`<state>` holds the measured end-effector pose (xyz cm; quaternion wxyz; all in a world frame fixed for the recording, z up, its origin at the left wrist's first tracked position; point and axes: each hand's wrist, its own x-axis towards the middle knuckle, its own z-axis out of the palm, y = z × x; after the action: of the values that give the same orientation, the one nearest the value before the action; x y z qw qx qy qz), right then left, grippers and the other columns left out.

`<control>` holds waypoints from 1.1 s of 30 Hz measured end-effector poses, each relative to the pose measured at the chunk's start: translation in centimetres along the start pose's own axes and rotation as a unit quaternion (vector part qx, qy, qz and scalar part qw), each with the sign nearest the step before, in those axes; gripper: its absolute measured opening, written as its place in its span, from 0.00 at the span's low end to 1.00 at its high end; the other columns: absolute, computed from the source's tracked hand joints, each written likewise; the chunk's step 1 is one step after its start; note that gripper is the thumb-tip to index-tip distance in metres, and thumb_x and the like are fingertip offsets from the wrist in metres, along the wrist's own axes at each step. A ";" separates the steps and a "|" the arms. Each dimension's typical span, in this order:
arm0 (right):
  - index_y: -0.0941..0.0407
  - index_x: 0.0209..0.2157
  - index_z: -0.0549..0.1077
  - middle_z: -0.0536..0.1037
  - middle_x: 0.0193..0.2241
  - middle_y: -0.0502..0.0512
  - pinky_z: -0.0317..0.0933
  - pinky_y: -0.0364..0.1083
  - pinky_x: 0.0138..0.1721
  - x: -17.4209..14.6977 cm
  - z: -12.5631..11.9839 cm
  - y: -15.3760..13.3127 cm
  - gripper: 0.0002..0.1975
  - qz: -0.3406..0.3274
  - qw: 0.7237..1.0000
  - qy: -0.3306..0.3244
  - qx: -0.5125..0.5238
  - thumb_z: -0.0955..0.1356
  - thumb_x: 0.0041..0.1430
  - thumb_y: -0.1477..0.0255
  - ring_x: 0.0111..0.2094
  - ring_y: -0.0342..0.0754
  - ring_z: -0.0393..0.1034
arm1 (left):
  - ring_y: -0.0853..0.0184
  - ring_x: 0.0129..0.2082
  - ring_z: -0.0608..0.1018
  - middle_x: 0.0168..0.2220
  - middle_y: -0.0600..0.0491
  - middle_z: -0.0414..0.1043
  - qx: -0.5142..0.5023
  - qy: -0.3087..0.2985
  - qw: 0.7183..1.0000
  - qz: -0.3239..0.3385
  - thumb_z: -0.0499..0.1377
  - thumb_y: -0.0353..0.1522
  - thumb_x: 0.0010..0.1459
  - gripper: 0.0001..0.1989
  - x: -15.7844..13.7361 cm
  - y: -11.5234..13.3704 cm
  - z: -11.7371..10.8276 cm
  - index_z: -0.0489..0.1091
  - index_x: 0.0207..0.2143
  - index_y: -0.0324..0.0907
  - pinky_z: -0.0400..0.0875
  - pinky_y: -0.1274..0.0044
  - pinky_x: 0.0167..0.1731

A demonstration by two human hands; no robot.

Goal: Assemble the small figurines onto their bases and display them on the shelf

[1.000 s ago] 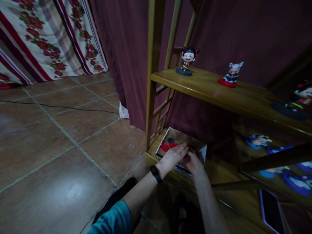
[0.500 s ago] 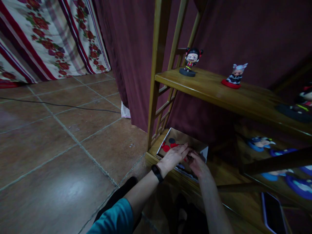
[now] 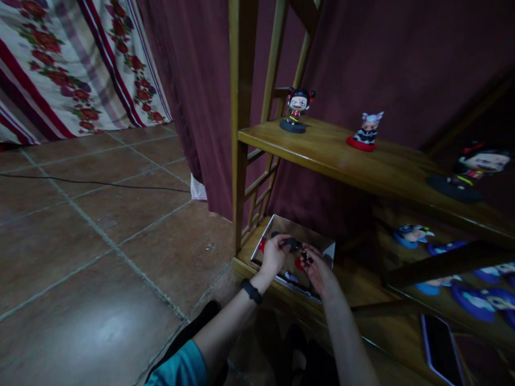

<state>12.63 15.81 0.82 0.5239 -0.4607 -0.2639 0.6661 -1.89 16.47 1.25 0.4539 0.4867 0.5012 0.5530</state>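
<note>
Counted: three figurines (image 3: 367, 128) on the upper shelf (image 3: 322, 157), one open box (image 3: 309, 229) on the lower level, one phone (image 3: 443, 346). Left hand (image 3: 277, 253): fingers closed on a dark base (image 3: 291, 244), flat and rounded. Right hand (image 3: 317, 267): fingers curled around a small, mostly black figurine (image 3: 304, 253). Both pieces are held over the box; whether they are joined cannot be determined.

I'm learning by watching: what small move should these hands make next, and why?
Probably steady the dark grey round base with the left hand and align the small dark figurine in the right hand with it: both are held close together over the open, white-edged cardboard box, though whether they already touch is unclear.
</note>
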 end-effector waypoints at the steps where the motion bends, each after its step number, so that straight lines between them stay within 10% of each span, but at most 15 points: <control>1: 0.53 0.35 0.73 0.75 0.27 0.47 0.62 0.40 0.24 -0.1 0.2 -0.1 0.15 -0.006 1.000 0.007 -0.007 0.73 0.41 0.69 0.24 0.39 0.67 | 0.68 0.35 0.75 0.35 0.48 0.74 -0.075 0.014 0.995 -0.058 0.56 0.22 0.47 0.14 0.2 -0.3 0.1 0.70 0.39 0.36 0.70 0.74 0.39; 7: 0.50 0.38 0.70 0.74 0.29 0.45 0.61 0.39 0.23 -0.3 1.1 0.0 0.21 -0.064 0.995 0.062 -0.035 0.74 0.38 0.70 0.24 0.39 0.66 | 0.72 0.30 0.75 0.31 0.51 0.74 -0.280 0.025 0.936 -0.210 0.59 0.21 0.40 0.12 0.6 -0.8 -0.3 0.71 0.31 0.35 0.68 0.79 0.37; 20: 0.53 0.41 0.70 0.75 0.36 0.49 0.63 0.47 0.43 0.8 0.9 1.0 0.21 -0.167 0.964 0.066 -0.195 0.71 0.40 0.67 0.37 0.45 0.70 | 0.73 0.24 0.73 0.26 0.51 0.74 -0.279 0.004 0.936 -0.213 0.63 0.23 0.37 0.12 0.1 -0.2 0.4 0.73 0.29 0.35 0.65 0.82 0.27; 33: 0.52 0.42 0.68 0.77 0.33 0.51 0.66 0.44 0.34 0.9 0.2 0.8 0.18 -0.232 0.910 0.087 -0.332 0.66 0.47 0.64 0.33 0.46 0.72 | 0.76 0.22 0.73 0.22 0.54 0.71 -0.329 0.018 0.904 -0.271 0.63 0.18 0.39 0.09 -0.2 0.1 0.7 0.69 0.24 0.35 0.66 0.84 0.27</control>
<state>12.06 16.47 -0.06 0.5016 -0.5895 -0.5229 0.3570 -1.15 16.36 1.38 0.7116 0.1443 0.4114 0.5509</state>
